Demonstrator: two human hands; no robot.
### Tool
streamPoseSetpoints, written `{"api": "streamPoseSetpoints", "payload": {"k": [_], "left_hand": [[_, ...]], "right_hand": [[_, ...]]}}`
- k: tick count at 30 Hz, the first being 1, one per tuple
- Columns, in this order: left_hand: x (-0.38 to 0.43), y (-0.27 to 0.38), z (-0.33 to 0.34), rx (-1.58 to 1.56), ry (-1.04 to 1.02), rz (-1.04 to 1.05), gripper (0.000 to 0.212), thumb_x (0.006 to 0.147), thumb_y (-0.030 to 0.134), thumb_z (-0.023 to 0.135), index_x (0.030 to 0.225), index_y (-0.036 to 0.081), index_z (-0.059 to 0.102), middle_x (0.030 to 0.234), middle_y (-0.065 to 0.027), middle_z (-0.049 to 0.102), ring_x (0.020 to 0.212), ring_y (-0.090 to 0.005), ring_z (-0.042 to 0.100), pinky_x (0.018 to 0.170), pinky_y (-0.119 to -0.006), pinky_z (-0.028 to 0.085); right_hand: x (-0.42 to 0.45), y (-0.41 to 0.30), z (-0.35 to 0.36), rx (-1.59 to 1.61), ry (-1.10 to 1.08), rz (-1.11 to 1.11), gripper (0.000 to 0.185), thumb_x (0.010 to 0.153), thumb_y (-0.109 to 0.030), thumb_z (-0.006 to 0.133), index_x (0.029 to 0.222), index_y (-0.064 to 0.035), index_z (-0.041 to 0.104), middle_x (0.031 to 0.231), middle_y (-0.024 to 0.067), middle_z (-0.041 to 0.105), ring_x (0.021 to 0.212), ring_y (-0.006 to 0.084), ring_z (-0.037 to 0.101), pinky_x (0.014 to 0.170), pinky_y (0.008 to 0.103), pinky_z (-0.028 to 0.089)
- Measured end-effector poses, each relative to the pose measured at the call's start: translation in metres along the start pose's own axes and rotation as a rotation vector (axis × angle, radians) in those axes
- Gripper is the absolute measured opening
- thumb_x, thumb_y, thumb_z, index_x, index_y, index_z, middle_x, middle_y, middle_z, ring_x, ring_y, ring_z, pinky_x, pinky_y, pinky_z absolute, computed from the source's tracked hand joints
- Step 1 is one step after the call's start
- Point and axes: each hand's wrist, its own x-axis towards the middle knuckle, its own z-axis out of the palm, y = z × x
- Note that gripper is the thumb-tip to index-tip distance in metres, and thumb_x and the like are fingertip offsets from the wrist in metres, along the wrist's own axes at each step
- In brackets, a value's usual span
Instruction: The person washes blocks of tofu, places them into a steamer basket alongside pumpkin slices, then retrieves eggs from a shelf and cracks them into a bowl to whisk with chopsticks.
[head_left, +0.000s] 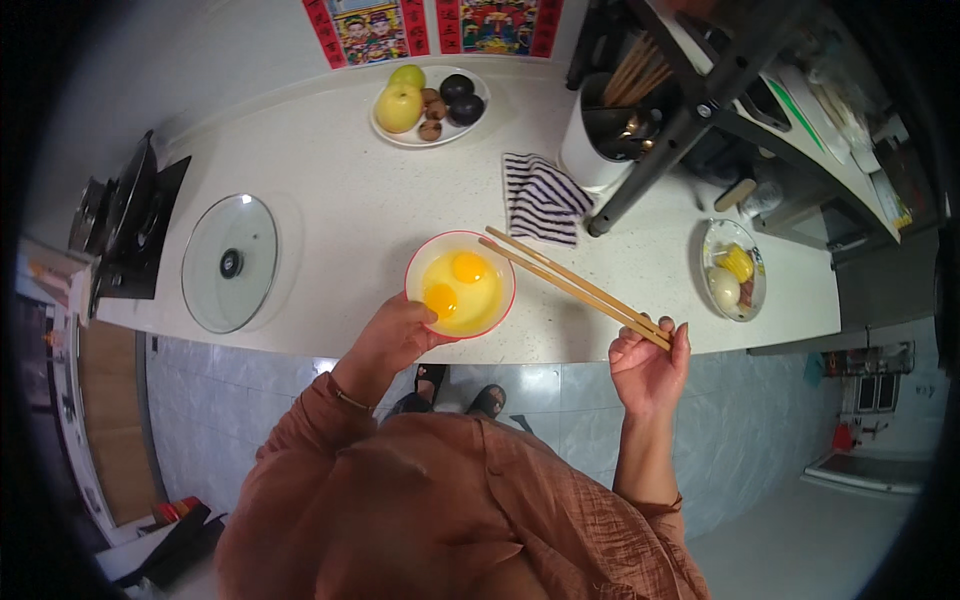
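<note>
My left hand (397, 330) grips the near-left rim of a red-rimmed white bowl (512, 296) at the counter's front edge. Inside lie two whole egg yolks (469, 267) in clear egg white. Between the fingers of my right hand (649, 367) is a pair of wooden chopsticks (577, 285). They point up and left, their far tips beside or over the bowl's upper right rim; contact cannot be told. Just beyond the bowl, a striped cloth (541, 199) lies on the white countertop (337, 210).
A glass lid (230, 292) lies left, near a black cooktop (166, 232). A fruit plate (390, 139) stands at the back. Right are a white utensil holder (585, 154), a dark metal rack post (652, 176) and a dish of food (712, 244).
</note>
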Motion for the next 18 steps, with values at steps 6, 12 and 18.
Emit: {"api": "streamPoseSetpoints", "payload": {"k": [6, 12, 18], "left_hand": [[-0.03, 0.014, -0.017, -0.252, 0.234, -0.006, 0.046, 0.072, 0.006, 0.048, 0.115, -0.006, 0.039, 0.114, -0.0171, 0.047, 0.104, -0.0291, 0.049, 0.087, -0.04, 0.043], [-0.011, -0.027, -0.122, 0.37, 0.298, 0.065, 0.034, 0.071, 0.015, 0.058, 0.099, -0.003, 0.052, 0.092, -0.0173, 0.057, 0.086, -0.0297, 0.058, 0.073, -0.037, 0.049], [0.015, -0.012, -0.151, 0.489, 0.174, 0.03, 0.035, 0.075, 0.006, 0.049, 0.105, -0.01, 0.041, 0.096, -0.0236, 0.054, 0.084, -0.0346, 0.059, 0.069, -0.045, 0.052]], "right_hand": [[0.021, 0.025, 0.011, -0.028, -0.071, 0.086, 0.027, 0.088, -0.033, 0.042, 0.077, -0.0111, 0.053, 0.083, 0.0052, 0.055, 0.072, 0.0202, 0.054, 0.063, 0.0345, 0.045], [0.008, 0.014, 0.016, -0.116, -0.144, -0.087, 0.026, 0.088, -0.032, 0.042, 0.077, -0.0119, 0.053, 0.083, 0.0042, 0.054, 0.071, 0.0195, 0.055, 0.062, 0.0336, 0.044], [-0.029, 0.01, 0.003, -0.192, -0.059, -0.201, 0.026, 0.087, -0.033, 0.044, 0.076, -0.0119, 0.053, 0.08, 0.0037, 0.054, 0.069, 0.0185, 0.054, 0.061, 0.0327, 0.046]]}}
